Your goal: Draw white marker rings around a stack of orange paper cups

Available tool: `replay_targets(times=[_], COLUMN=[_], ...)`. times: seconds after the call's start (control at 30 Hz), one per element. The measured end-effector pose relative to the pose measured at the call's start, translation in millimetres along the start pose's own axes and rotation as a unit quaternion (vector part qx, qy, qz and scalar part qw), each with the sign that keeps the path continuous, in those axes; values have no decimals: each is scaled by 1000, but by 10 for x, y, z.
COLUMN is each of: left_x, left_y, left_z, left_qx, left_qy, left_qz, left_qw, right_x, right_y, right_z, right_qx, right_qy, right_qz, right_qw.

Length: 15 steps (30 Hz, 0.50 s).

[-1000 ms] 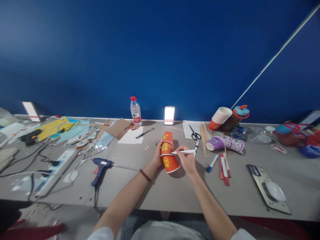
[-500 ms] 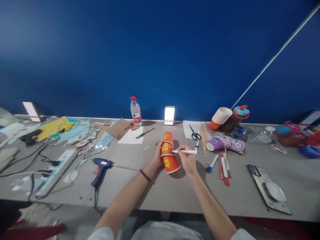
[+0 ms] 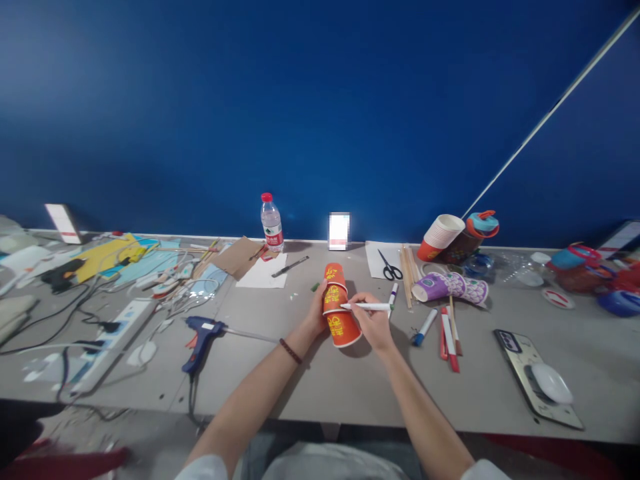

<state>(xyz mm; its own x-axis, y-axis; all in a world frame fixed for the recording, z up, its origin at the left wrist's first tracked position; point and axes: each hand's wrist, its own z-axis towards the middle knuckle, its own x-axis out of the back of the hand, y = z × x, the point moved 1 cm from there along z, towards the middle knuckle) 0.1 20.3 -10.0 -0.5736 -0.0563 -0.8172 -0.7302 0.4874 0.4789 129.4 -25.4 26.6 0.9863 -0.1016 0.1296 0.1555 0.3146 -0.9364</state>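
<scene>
Nothing legible on orange cups (image 3: 334,298) or bottle (image 3: 271,223)

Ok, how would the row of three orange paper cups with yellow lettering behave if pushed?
The row of orange paper cups is probably light, being paper. Its round, tapered sides suggest it might roll if the left hand let go. It may flex where one cup meets the next.

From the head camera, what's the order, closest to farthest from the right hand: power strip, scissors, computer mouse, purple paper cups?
1. Scissors: just beyond the right hand.
2. Purple paper cups: to its right.
3. Computer mouse: farther right, on the smartphone.
4. Power strip: far left.
</scene>
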Motion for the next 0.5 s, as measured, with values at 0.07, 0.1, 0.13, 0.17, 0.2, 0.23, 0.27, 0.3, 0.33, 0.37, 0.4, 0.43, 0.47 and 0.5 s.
replay_targets(times=[0.07,0.1,0.13,0.17,0.2,0.23,0.27,0.3,0.33,0.37,0.4,0.43,0.47,0.5], left_x=[-2,-1,2,4,6,7,7,7,7,7,6,6,6,6], left_y=[-5,-5,-5,-4,-2,-1,1,2,3,3,3,3,2,2], left_z=[-6,-7,-7,-7,-8,-8,-8,-8,-7,-7,-6,-6,-5,-5], left_qx=[5,6,6,7,9,11,14,15,16,15,15,14,14,14], left_qy=[-1,-1,-1,0,0,0,0,0,0,0,1,1,0,-1], left_qz=[-5,-6,-5,-3,-1,0,1,2,2,4,5,6,6,6], left_qw=[1000,1000,1000,1000,1000,1000,1000,1000,1000,1000,1000,1000,1000,1000], right_x=[-1,-1,-1,-2,-3,-5,-6,-7,-8,-9,-9,-9,-8,-7], right_y=[8,11,12,11,9,6,2,-1,-4,-5,-5,-4,-2,0], right_z=[-5,-7,-7,-7,-6,-5,-3,-1,0,1,2,2,1,0], right_qx=[-1,-3,-6,-9,-12,-17,-20,-23,-26,-28,-28,-28,-29,-29], right_qy=[-5,-6,-6,-7,-7,-7,-6,-5,-4,-2,-1,-1,-1,-2], right_qz=[1,2,2,2,3,4,4,5,6,7,9,11,13,14], right_qw=[1000,1000,1000,1000,1000,1000,1000,1000,1000,1000,1000,1000,1000,999])
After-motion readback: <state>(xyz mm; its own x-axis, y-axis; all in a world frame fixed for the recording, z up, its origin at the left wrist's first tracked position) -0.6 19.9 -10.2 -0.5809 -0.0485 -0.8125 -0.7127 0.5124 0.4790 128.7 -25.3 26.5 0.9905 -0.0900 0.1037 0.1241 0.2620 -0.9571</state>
